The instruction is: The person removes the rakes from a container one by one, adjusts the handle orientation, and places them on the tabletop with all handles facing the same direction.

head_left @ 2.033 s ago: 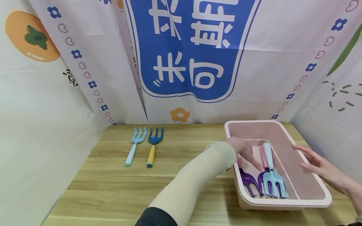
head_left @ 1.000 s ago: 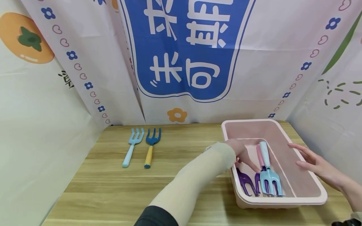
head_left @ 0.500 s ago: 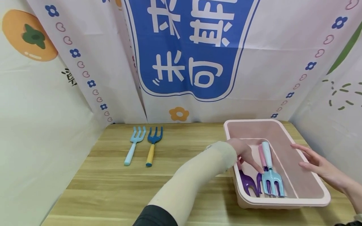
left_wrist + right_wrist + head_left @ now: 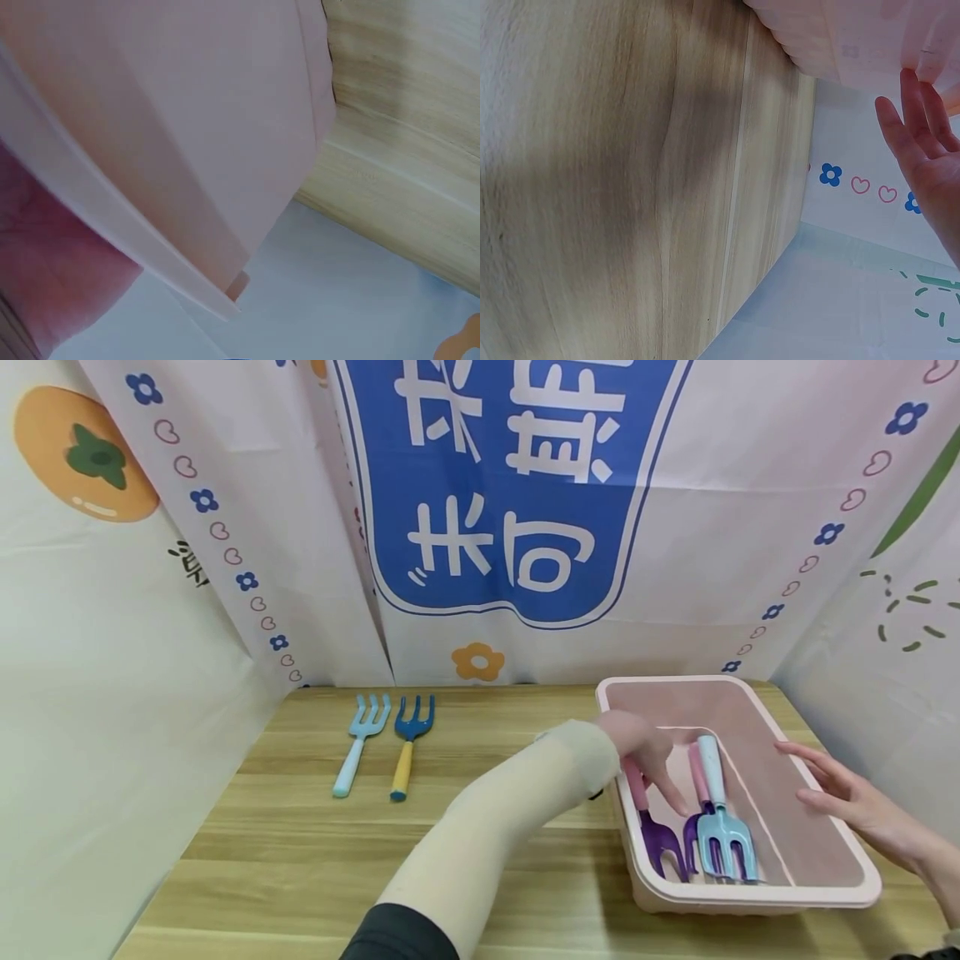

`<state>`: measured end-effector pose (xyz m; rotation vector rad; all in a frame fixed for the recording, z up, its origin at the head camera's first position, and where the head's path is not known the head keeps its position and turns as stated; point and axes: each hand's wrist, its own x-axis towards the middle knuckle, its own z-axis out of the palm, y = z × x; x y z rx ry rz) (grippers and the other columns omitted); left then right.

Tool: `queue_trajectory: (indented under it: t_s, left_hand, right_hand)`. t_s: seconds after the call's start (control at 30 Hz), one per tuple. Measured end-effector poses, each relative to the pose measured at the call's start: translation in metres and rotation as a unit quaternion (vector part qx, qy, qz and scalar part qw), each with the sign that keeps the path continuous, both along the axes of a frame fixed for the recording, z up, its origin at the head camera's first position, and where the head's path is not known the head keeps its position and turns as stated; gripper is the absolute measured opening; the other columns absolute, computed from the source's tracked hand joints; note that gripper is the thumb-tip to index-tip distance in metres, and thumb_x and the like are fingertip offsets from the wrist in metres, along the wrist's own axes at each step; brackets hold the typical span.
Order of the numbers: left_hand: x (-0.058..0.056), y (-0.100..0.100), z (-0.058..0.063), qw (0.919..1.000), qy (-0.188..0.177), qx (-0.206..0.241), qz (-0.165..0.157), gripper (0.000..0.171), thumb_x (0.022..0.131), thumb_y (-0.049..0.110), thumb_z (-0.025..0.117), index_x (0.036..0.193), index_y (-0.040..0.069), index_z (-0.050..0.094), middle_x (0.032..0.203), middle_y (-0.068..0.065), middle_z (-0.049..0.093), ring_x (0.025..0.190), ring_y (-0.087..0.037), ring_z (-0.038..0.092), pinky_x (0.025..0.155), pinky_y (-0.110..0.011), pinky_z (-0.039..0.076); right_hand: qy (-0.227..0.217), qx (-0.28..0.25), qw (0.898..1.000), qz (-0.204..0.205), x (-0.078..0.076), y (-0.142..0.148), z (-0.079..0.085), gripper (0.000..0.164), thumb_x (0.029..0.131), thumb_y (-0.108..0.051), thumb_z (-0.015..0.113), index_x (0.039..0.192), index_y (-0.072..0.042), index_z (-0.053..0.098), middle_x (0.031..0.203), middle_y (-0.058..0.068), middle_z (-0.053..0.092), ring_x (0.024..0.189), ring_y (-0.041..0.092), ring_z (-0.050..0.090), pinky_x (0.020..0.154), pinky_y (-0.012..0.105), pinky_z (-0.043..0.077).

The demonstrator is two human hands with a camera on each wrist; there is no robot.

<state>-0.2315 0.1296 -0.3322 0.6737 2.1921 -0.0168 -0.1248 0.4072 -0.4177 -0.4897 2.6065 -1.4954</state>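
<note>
While left hand (image 4: 639, 740) hangs inside pink bin (image 4: 757, 896) at four o'clock, I can't tell from here whether it grips pink-handled purple fork (image 4: 655, 831) along nine-o'clock wall; right hand (image 4: 851, 793), fingers extended, touches three-o'clock side.

Left hand (image 4: 647, 747) angles downward; right hand (image 4: 862, 810) has extended fingers (image 4: 913, 112).

Around my left grip (image 4: 647, 752) stand the walls of the pink bin (image 4: 753, 897), with a purple fork (image 4: 662, 842) close by and a light-blue fork (image 4: 722, 825) to its right, leaving me room upward through the open top and out over the desk (image 4: 517, 727).
</note>
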Motion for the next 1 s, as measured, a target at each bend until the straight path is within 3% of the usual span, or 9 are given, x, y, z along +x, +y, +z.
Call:
queue_trajectory:
  t_s: [0.03, 0.1, 0.17, 0.27, 0.4, 0.63, 0.77, 0.9, 1.0]
  left_hand:
    - [-0.001, 0.0, 0.0, 0.9999, 0.003, 0.003, -0.014, 0.092, 0.074, 0.061, 0.074, 0.149, 0.026, 0.033, 0.08, 0.0, 0.073, 0.059, -0.005, 0.065, 0.051, -0.018, 0.043]
    - [-0.004, 0.001, 0.0, 0.9985, 0.018, -0.006, -0.052, 0.076, 0.075, 0.061, 0.073, 0.136, 0.02, 0.054, 0.079, 0.003, 0.073, 0.063, -0.002, 0.065, 0.058, -0.016, 0.044]
    - [-0.006, 0.001, -0.001, 0.9926, 0.053, -0.022, -0.107, 0.058, 0.075, 0.065, 0.071, 0.106, 0.016, 0.071, 0.076, 0.007, 0.072, 0.064, 0.001, 0.061, 0.063, -0.015, 0.042]
    - [-0.008, 0.001, -0.001, 0.9838, 0.084, -0.029, -0.156, 0.051, 0.074, 0.067, 0.07, 0.082, 0.016, 0.072, 0.073, 0.009, 0.07, 0.066, 0.0, 0.056, 0.067, -0.014, 0.04]
    - [-0.01, 0.0, 0.002, 0.9744, 0.097, -0.027, -0.201, 0.05, 0.076, 0.064, 0.071, 0.081, 0.014, 0.07, 0.072, 0.009, 0.063, 0.072, -0.002, 0.052, 0.068, -0.015, 0.039]
    - [-0.011, -0.003, 0.011, 0.9769, 0.099, -0.011, -0.189, 0.034, 0.073, 0.048, 0.083, 0.091, 0.02, 0.074, 0.092, 0.01, 0.069, 0.086, -0.004, 0.056, 0.076, -0.018, 0.046]
    - [-0.012, -0.005, 0.013, 0.9726, 0.107, 0.007, -0.206, 0.025, 0.073, 0.038, 0.086, 0.088, 0.02, 0.077, 0.087, 0.01, 0.071, 0.083, -0.004, 0.056, 0.074, -0.018, 0.046]
    - [-0.022, -0.002, 0.005, 0.9692, 0.103, 0.016, -0.223, 0.024, 0.07, 0.037, 0.088, 0.084, 0.021, 0.078, 0.085, 0.011, 0.071, 0.086, -0.004, 0.058, 0.075, -0.018, 0.047]
    - [-0.041, 0.007, -0.012, 0.9691, 0.106, 0.028, -0.221, 0.028, 0.062, 0.038, 0.092, 0.081, 0.023, 0.077, 0.083, 0.011, 0.07, 0.086, -0.003, 0.057, 0.074, -0.018, 0.046]
  right_hand:
    - [0.001, 0.0, 1.0, 0.0, 0.0, 0.0, 0.0, 0.061, 0.101, 0.001, 0.043, 0.155, -0.018, 0.021, 0.138, -0.029, 0.029, 0.112, -0.014, 0.038, 0.079, 0.014, 0.043]
    - [0.001, -0.001, 1.0, 0.001, 0.0, 0.0, 0.0, 0.061, 0.101, 0.001, 0.043, 0.155, -0.018, 0.021, 0.138, -0.029, 0.029, 0.112, -0.014, 0.038, 0.079, 0.013, 0.043]
    - [0.002, -0.001, 1.0, 0.002, 0.001, 0.0, 0.0, 0.061, 0.101, 0.001, 0.043, 0.155, -0.018, 0.021, 0.138, -0.029, 0.029, 0.113, -0.014, 0.038, 0.079, 0.013, 0.043]
    - [0.002, -0.004, 1.0, 0.004, 0.001, 0.0, 0.001, 0.061, 0.101, 0.001, 0.043, 0.155, -0.017, 0.021, 0.138, -0.029, 0.029, 0.113, -0.014, 0.038, 0.08, 0.013, 0.042]
    - [0.003, -0.005, 1.0, 0.005, 0.001, -0.001, 0.001, 0.061, 0.101, 0.001, 0.043, 0.155, -0.018, 0.021, 0.139, -0.029, 0.028, 0.113, -0.014, 0.037, 0.08, 0.013, 0.042]
    - [-0.006, -0.004, 1.0, -0.001, 0.001, -0.002, 0.003, 0.06, 0.102, -0.001, 0.043, 0.155, -0.019, 0.022, 0.138, -0.028, 0.029, 0.112, -0.013, 0.039, 0.079, 0.014, 0.043]
    - [-0.01, -0.005, 1.0, -0.003, 0.0, -0.002, 0.003, 0.06, 0.102, -0.003, 0.043, 0.155, -0.019, 0.021, 0.137, -0.029, 0.028, 0.111, -0.014, 0.038, 0.079, 0.015, 0.043]
    - [-0.007, -0.008, 1.0, -0.001, 0.001, -0.002, 0.003, 0.06, 0.102, -0.002, 0.043, 0.155, -0.019, 0.021, 0.138, -0.028, 0.028, 0.112, -0.015, 0.038, 0.08, 0.015, 0.043]
    - [-0.006, -0.007, 1.0, 0.0, 0.001, -0.002, 0.002, 0.06, 0.102, -0.002, 0.043, 0.155, -0.018, 0.021, 0.138, -0.028, 0.028, 0.113, -0.015, 0.037, 0.08, 0.014, 0.042]
